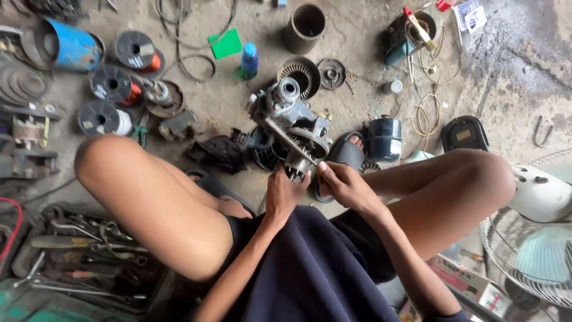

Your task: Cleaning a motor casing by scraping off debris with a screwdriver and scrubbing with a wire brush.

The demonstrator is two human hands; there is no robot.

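I sit on a dirty concrete floor with my knees spread. Between them lies a grey metal motor assembly [290,122] with a shaft and housing, tilted toward me. My left hand [282,194] grips its near end from below. My right hand [344,185] holds the same end from the right, thumb pressed against the metal. A black sandal [344,154] lies just right of the motor.
Wire spools [113,84] and a blue drum [74,49] lie far left. A tray of wrenches and pliers [89,256] sits by my left thigh. A black motor casing [384,138], dark cup [304,27], blue bottle [249,59] and a white fan [536,238] surround me.
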